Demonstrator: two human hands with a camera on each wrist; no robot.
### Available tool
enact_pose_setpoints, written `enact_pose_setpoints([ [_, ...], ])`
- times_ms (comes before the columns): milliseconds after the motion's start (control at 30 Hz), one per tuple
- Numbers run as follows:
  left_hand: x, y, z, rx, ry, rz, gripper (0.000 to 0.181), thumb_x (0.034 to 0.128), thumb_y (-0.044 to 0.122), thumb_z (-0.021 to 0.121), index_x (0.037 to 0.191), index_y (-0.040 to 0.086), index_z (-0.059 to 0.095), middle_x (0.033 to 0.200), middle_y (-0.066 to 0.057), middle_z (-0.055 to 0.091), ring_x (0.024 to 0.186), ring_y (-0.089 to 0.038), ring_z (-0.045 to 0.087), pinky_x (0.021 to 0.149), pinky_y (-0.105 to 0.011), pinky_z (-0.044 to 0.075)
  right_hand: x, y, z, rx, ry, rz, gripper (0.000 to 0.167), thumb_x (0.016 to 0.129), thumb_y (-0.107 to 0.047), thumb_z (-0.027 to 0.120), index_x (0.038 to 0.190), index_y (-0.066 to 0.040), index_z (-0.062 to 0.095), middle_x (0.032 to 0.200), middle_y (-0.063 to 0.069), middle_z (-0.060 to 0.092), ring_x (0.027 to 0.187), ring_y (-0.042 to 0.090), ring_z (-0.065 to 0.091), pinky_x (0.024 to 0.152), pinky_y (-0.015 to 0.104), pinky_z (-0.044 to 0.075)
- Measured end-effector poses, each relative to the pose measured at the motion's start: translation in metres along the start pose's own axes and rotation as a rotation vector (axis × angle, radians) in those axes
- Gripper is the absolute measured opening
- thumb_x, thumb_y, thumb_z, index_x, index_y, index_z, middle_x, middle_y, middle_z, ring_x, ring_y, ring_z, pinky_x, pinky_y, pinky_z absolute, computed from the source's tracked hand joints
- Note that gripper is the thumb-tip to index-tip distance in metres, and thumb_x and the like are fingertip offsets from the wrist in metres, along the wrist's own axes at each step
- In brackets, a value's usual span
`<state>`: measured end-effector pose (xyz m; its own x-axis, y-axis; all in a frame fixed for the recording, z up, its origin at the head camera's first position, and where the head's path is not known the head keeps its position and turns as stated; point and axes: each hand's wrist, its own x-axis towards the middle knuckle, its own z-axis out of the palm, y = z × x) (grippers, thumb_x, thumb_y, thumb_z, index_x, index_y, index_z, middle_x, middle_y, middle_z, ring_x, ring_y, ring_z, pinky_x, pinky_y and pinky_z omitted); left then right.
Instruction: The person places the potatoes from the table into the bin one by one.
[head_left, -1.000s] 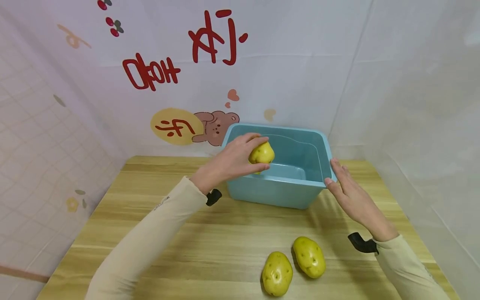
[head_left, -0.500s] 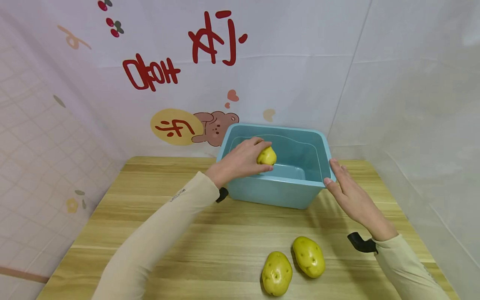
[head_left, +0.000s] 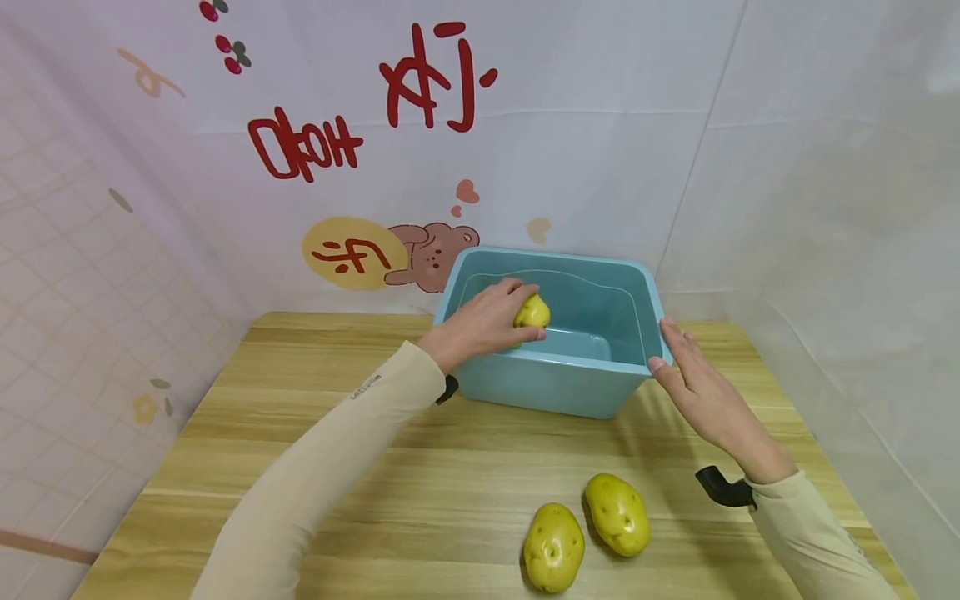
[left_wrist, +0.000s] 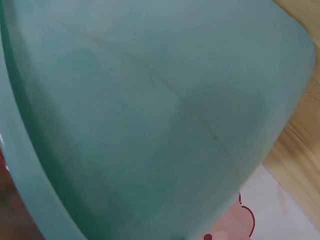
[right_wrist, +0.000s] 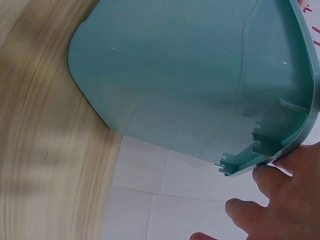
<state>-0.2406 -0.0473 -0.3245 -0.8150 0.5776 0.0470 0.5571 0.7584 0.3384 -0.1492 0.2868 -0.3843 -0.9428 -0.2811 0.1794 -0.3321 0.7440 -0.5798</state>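
Note:
A yellow potato (head_left: 533, 312) is gripped between the fingers and thumb of my left hand (head_left: 483, 322), inside the opening of a blue plastic bin (head_left: 540, 385). Behind the hand, part of the potato is hidden. On the bin's right rim, my right hand (head_left: 701, 392) rests with its fingers fairly straight. The right wrist view shows that hand (right_wrist: 290, 195) touching the rim from outside. Only the bin's outer wall (left_wrist: 145, 115) fills the left wrist view, where neither the left hand nor the potato can be made out.
Two more potatoes, one on the left (head_left: 554, 547) and one on the right (head_left: 618, 514), lie side by side on the wooden table (head_left: 420, 475) in front of the bin. A white printed backdrop (head_left: 585, 108) stands behind and along both sides.
My left hand has moved slightly right and lower into the bin's opening with the potato, then nearly stopped. The right hand stays on the rim.

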Motion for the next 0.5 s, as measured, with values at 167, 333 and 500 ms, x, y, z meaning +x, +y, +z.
enact_pose_setpoints([
  [167, -0.005, -0.002, -0.001, 0.016, 0.012, -0.014, 0.081, 0.1028, 0.062, 0.051, 0.163, 0.012, 0.032, 0.167, -0.014, 0.028, 0.154, -0.031, 0.026, 0.123, -0.048, 0.028, 0.0, 0.0, 0.001, 0.003, 0.0, 0.002, 0.069, 0.113, -0.038, 0.039, 0.167, -0.011, 0.007, 0.172, 0.016, 0.005, 0.156, 0.045, -0.002, 0.119, 0.07, 0.006],
  [333, -0.021, -0.01, -0.008, 0.055, 0.09, 0.008, 0.079, 0.1036, 0.062, 0.048, 0.163, 0.012, 0.033, 0.169, -0.012, 0.027, 0.156, -0.034, 0.021, 0.124, -0.056, 0.022, 0.0, 0.0, 0.001, 0.006, 0.001, -0.002, 0.069, 0.113, -0.037, 0.039, 0.167, -0.011, 0.006, 0.172, 0.016, 0.004, 0.156, 0.045, -0.003, 0.119, 0.07, 0.006],
  [500, -0.041, -0.028, -0.011, 0.064, 0.16, -0.004, 0.079, 0.1035, 0.06, 0.051, 0.162, 0.01, 0.034, 0.17, -0.012, 0.024, 0.157, -0.036, 0.017, 0.124, -0.059, 0.017, 0.0, 0.001, 0.0, 0.002, -0.002, 0.002, 0.069, 0.113, -0.038, 0.039, 0.167, -0.012, 0.006, 0.173, 0.013, 0.003, 0.156, 0.045, -0.002, 0.119, 0.07, 0.007],
])
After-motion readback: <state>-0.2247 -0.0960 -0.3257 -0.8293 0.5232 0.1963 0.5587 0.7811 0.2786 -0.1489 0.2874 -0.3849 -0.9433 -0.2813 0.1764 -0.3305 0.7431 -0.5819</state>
